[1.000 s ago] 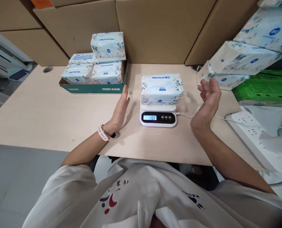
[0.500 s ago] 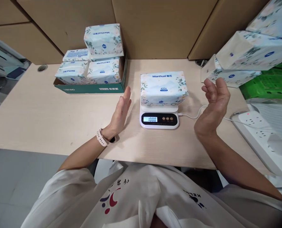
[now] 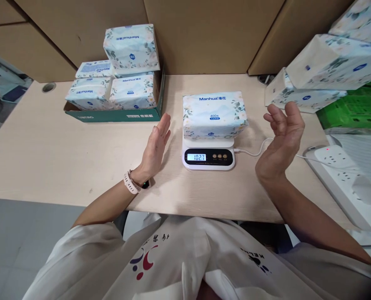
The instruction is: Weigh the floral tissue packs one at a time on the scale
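A pale blue floral tissue pack (image 3: 214,114) lies on a small white kitchen scale (image 3: 208,157) whose lit display reads 102.7. My left hand (image 3: 156,146) hovers open just left of the scale, fingers stretched and palm toward the pack. To the right of the pack my right hand (image 3: 282,133) is held open, fingers loosely curled, palm facing left. Neither hand touches the pack or the scale.
A green cardboard tray (image 3: 113,114) at the back left holds several tissue packs, one stacked on top (image 3: 131,48). More packs (image 3: 326,71) pile up at the right over a green crate (image 3: 354,112). A white power strip (image 3: 338,160) and cable lie right. Brown cartons (image 3: 201,33) line the back.
The scale reading rose from 28.8 through 100.0 to 102.7. Both hands stayed open beside the pack, drifting only slightly as the view shifted.
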Demonstrator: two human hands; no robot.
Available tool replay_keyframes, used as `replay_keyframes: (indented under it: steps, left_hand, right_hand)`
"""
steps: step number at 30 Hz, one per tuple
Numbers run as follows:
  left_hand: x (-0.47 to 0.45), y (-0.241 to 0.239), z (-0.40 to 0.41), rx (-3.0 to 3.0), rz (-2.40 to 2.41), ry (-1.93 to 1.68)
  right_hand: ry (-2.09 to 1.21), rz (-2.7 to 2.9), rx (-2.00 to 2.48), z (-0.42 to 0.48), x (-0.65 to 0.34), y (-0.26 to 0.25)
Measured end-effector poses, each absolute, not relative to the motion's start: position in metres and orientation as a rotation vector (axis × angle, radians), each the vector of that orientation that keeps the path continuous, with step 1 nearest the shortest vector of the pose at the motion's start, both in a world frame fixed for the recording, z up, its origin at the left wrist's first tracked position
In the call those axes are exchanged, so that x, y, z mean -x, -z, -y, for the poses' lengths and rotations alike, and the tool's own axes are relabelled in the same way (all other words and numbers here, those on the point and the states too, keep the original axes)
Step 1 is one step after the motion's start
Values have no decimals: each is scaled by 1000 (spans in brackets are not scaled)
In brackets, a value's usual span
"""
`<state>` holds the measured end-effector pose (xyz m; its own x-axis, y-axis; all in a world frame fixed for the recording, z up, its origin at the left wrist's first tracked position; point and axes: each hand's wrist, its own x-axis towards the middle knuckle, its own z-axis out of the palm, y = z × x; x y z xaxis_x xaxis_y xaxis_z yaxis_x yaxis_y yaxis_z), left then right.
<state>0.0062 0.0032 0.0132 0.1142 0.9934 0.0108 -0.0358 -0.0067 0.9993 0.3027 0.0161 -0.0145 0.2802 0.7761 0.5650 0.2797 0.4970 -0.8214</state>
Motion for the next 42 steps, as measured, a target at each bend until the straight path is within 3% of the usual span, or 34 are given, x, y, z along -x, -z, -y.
replay_keyframes:
  steps: [42]
  left_hand:
    - [-7,-4,-5,-1255,-1043,-1091]
  right_hand:
    - [-553,1416,1023,-20,-313,23]
